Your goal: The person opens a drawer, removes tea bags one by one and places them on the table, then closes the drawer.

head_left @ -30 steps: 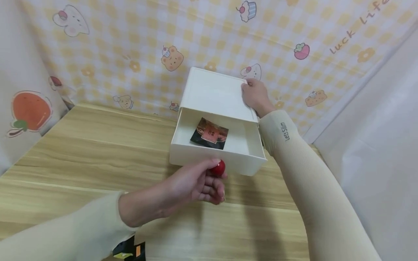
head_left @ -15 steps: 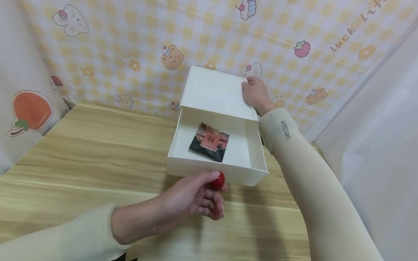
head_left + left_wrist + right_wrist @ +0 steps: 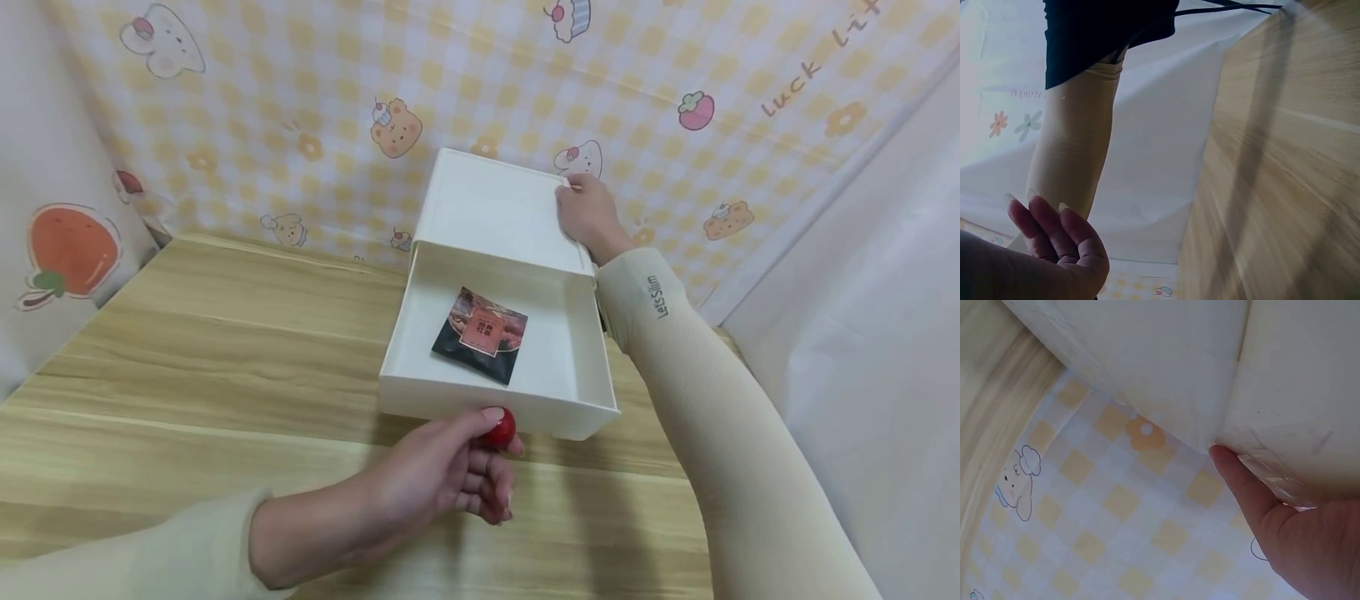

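Note:
A white box casing (image 3: 498, 208) stands near the back wall, its drawer (image 3: 558, 412) pulled out toward me. Inside the drawer lies a flat dark sachet (image 3: 483, 337) with a pink label. On the drawer's front is a round red knob (image 3: 506, 427), which my left hand (image 3: 442, 471) pinches between thumb and index finger. The other left fingers curl loosely below, as the left wrist view also shows. At the casing's far right edge, my right hand (image 3: 591, 215) grips the corner. In the right wrist view its thumb (image 3: 1241, 481) presses along the white casing.
Under the box is a light wood-grain table (image 3: 247, 333). A yellow checked cloth (image 3: 300, 92) with cartoon prints hangs right behind the casing. White cloth walls (image 3: 847, 292) close off both sides. In the left wrist view, a dark cable (image 3: 1229, 9) runs near the sleeve.
My left hand has drawn the drawer further out toward me, so more of its inside and the sachet shows. The right hand has stayed on the casing's corner.

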